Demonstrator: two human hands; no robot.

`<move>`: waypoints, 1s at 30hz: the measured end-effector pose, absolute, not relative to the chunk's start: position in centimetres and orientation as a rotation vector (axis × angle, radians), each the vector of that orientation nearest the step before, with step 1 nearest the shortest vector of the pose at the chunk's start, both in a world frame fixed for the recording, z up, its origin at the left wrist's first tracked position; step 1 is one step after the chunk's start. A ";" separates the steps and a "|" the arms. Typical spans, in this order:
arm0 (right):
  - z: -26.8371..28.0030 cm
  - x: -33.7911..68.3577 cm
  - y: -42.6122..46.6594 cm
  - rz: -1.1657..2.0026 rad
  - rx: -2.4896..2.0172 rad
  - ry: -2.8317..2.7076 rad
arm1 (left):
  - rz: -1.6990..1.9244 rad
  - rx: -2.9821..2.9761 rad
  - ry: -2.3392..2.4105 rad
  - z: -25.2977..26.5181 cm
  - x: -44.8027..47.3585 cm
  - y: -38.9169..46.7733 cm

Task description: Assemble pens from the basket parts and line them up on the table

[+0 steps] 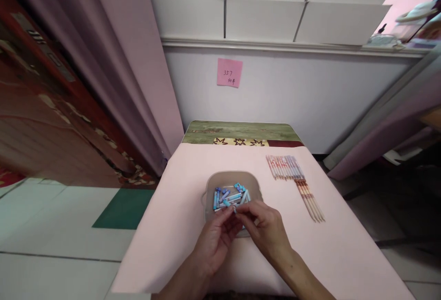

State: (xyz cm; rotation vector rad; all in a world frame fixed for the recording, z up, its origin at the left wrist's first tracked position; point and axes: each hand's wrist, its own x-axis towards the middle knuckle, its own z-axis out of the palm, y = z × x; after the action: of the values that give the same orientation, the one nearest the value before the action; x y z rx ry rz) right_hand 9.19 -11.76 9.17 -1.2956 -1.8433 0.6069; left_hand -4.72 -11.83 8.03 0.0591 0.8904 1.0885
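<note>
A grey-brown plastic bin [212, 181] stands on the pink-covered table. Inside it lie several blue and purple pen parts [220, 195], short tubes and caps by their look. Over the bin's near side, my left hand [218, 235] and my right hand [263, 226] meet at the fingertips. Between them is a small light-blue pen piece [227, 203], pinched by the fingers of both hands. Its lower end is hidden by my fingers, so its exact kind cannot be made out. My hands also cover part of the bin's contents.
To the right, a row of slim patterned pens [284, 167] lies side by side, with several beige-tipped pens [310, 201] angled below it. The pink table cover [165, 226] leaves a green patterned strip [241, 129] bare at the back. A pink note [229, 73] is on the wall.
</note>
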 end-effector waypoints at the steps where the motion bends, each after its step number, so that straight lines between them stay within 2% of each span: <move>1: 9.2 9.1 -11.9 0.618 -1.307 -1.853 | 1.076 0.043 0.892 7.9 -4.7 -12.1; 9: 9.6 9.8 -11.8 0.712 -1.351 -1.768 | 1.035 -0.096 0.900 8.4 -6.4 -12.3; 12: 9.5 11.2 -9.7 0.577 -1.465 -1.788 | 1.129 -0.099 0.936 9.2 -8.0 -11.4; 17: 8.2 11.1 -4.6 0.263 -1.832 -2.379 | 1.183 -0.077 0.935 9.8 -9.2 -10.8; 30: 4.1 6.7 0.1 0.325 -1.638 -2.981 | 1.233 -0.096 0.962 8.9 -10.8 -11.0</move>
State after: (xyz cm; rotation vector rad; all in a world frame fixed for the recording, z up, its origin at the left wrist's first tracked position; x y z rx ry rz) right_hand 6.67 0.07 4.12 -1.6383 -2.9812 0.3251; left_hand -10.78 -11.00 8.86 -0.0963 0.9624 1.2332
